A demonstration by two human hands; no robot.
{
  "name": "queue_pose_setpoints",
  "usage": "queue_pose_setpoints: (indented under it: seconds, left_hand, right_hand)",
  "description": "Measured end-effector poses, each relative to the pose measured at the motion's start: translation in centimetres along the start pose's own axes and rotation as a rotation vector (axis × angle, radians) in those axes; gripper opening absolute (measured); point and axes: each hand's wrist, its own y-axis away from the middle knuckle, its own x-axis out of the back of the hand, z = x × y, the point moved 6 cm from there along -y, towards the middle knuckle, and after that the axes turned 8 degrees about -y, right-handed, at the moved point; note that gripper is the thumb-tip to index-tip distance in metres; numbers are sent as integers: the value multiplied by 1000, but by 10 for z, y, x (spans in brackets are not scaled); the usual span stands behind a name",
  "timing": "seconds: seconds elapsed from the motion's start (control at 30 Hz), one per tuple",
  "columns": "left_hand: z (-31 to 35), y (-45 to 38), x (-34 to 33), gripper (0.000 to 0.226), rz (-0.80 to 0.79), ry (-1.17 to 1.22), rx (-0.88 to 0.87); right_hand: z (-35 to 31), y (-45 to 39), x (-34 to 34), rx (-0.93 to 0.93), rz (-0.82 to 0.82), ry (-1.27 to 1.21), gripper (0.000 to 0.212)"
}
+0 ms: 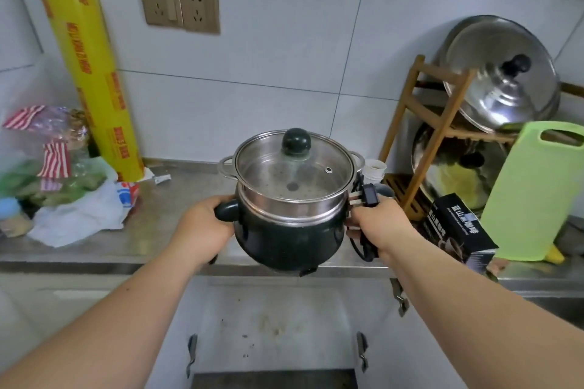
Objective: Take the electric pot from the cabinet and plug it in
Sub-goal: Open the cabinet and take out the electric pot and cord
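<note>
A black electric pot point(289, 238) with a steel steamer insert and a glass lid point(294, 166) hangs in the air over the front edge of the steel counter point(177, 199). My left hand point(202, 229) grips its left black handle. My right hand point(376, 226) grips its right side together with the bunched black cord and the plug point(368, 196), whose prongs point left. Two wall sockets point(178, 6) sit on the tiled wall, up and to the left of the pot. Below, the cabinet point(275, 325) stands open.
A yellow cling-film box point(90, 73) leans on the wall at left, beside plastic bags point(72, 208) of food. At right stand a wooden rack point(442, 123) with steel lids, a green cutting board point(534, 193), a black box point(458, 230) and paper cups point(374, 169).
</note>
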Motion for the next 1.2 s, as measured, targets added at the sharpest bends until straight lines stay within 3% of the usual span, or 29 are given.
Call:
queue_pose_setpoints:
  seconds: [0.23,0.5,0.93,1.2]
  left_hand:
    - [10,-63,-39,47,29,-97,77]
    - [-17,-117,-50,54,44,-101,168]
    - [-65,-194,-53,52,28,-64,177]
    - [-79,-202,-58,54,41,-86,159]
  right_hand:
    - [8,-94,2,-55,-64,-25,24]
    - [42,-166,-42,-167,-97,-112,21]
    - [59,-216,-99,-199,-34,-172,27]
    - [61,-230,-101,-152,-80,121,26]
